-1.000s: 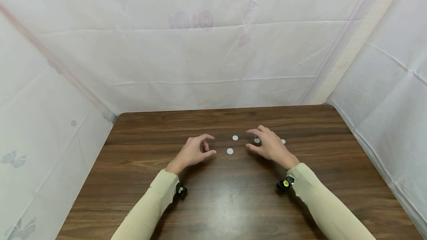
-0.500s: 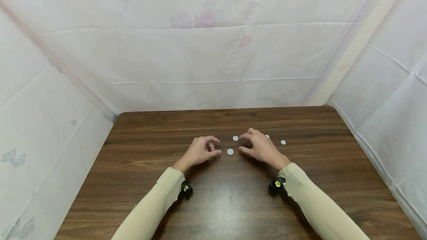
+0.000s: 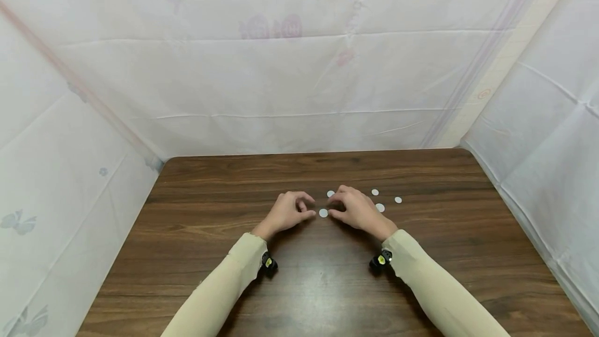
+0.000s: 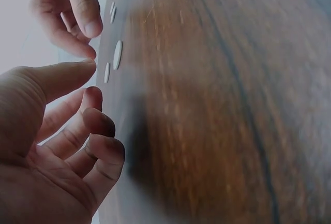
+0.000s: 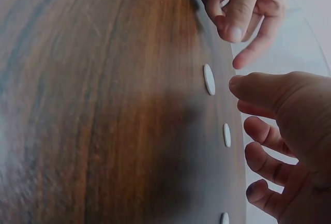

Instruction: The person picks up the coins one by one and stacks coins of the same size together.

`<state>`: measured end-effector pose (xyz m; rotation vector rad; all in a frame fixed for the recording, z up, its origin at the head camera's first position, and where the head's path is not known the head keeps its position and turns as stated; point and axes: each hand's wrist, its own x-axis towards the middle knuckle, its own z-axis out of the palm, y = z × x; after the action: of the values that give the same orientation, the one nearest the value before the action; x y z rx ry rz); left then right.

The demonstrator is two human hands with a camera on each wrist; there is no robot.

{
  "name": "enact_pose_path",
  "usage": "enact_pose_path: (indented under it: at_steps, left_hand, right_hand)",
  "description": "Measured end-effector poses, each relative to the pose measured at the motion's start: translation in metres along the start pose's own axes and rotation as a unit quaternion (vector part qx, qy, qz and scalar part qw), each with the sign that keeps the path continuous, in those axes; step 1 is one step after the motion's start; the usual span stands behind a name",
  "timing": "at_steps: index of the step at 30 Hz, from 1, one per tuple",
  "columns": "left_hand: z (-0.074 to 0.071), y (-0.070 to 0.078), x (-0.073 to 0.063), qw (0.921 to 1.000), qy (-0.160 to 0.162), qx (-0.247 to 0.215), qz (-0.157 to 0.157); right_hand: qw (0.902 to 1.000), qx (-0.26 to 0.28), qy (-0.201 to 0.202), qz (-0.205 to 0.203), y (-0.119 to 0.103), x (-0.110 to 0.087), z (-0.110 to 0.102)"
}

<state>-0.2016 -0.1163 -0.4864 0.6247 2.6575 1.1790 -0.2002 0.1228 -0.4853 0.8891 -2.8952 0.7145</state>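
Note:
Several small flat white discs lie on the dark wooden table (image 3: 196, 212). The nearest disc (image 3: 323, 213) sits in the gap between my two hands, and a second disc (image 3: 330, 193) lies just beyond my right fingertips. My left hand (image 3: 286, 211) is left of the near disc, thumb and fingers loosely curved with nothing between them. Opposite it, my right hand (image 3: 357, 211) is curved the same way and holds nothing. In the left wrist view a disc (image 4: 118, 55) lies past my thumb; the right wrist view has a disc (image 5: 209, 79) on the table beside my thumb.
Three more discs lie right of my right hand: a far one (image 3: 375, 192), one near the wrist (image 3: 380, 207) and a rightmost one (image 3: 398, 199). A white patterned cloth (image 3: 299, 77) hangs behind the table and along both sides. Both wrists wear small black cameras.
My right hand has moved left, uncovering discs behind it. My left hand has shifted right, narrowing the gap between the hands. The discs seem to have stayed in place.

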Motion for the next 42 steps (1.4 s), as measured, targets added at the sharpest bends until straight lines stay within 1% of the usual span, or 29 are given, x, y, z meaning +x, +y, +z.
enact_pose_path:
  at_steps: [6,12,17,25,33,42]
  left_hand:
    - [0.004,0.005,0.003,0.9999,-0.008,-0.006,-0.002]
    - [0.008,0.007,0.005,0.9999,-0.007,-0.003,-0.011]
    - [0.011,0.009,0.006,0.9997,-0.007,-0.002,-0.023]
    - [0.015,0.010,0.007,0.9987,-0.016,0.014,-0.046]
    - [0.016,0.012,0.009,0.9979,-0.014,0.027,-0.058]
    - [0.017,0.011,0.008,0.9975,-0.003,0.025,-0.066]
  right_hand:
    - [1.0000,0.003,-0.004,0.006,-0.001,0.002,0.005]
    - [0.9999,0.009,-0.011,0.006,-0.002,0.002,0.007]
    - [0.9999,0.009,-0.014,0.001,-0.001,0.002,0.009]
    - [0.9997,0.019,-0.014,0.005,-0.001,0.002,0.010]
    - [0.9995,0.022,-0.019,0.012,-0.002,0.003,0.012]
    - [0.9997,0.014,-0.014,0.012,-0.004,0.003,0.016]
